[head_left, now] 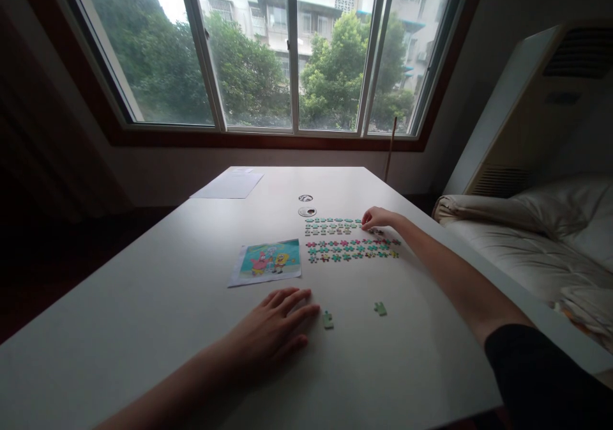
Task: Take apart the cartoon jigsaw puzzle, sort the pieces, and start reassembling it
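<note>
My left hand (280, 322) lies flat on the white table, palm down with its fingers spread and nothing in them. Just right of its fingertips is a single green puzzle piece (328, 319). Another loose green puzzle piece (380, 308) lies farther right. My right hand (379, 218) reaches out to the rows of small puzzle pieces (342, 249), fingers pinched down at the right end of the upper rows. The puzzle piece under those fingertips is mostly hidden. Left of the rows is a printed cartoon picture sheet (271, 259) with blue, pink and yellow figures.
Two round, coin-like discs (307, 211) lie beyond the rows on the white table (158, 296). A white paper sheet (230, 186) rests at the far left corner. A cushioned seat (522, 238) stands along the right side, and a window (292, 53) is behind the table.
</note>
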